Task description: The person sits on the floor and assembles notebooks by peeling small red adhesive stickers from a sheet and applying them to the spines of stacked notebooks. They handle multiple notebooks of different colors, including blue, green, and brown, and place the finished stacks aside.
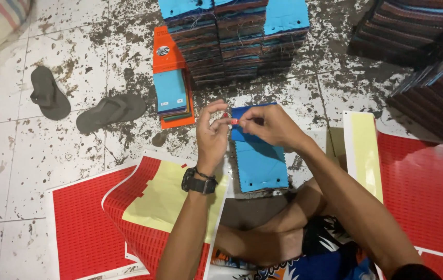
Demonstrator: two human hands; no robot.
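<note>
Both grips pinch one small red sticker [234, 121] between left hand [212, 136] and right hand [269, 125]; we judge it goes next onto the blue swatch card [259, 162], calling for careful placement.

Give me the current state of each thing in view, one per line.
left hand: raised, fingertips pinching a small red sticker
right hand: pinching the same sticker from the other side
blue swatch card: flat on the floor under the hands
red sticker sheet: partly peeled, yellow backing showing
swatch stacks: piled upright
sandals: lying loose on the tiles
</note>
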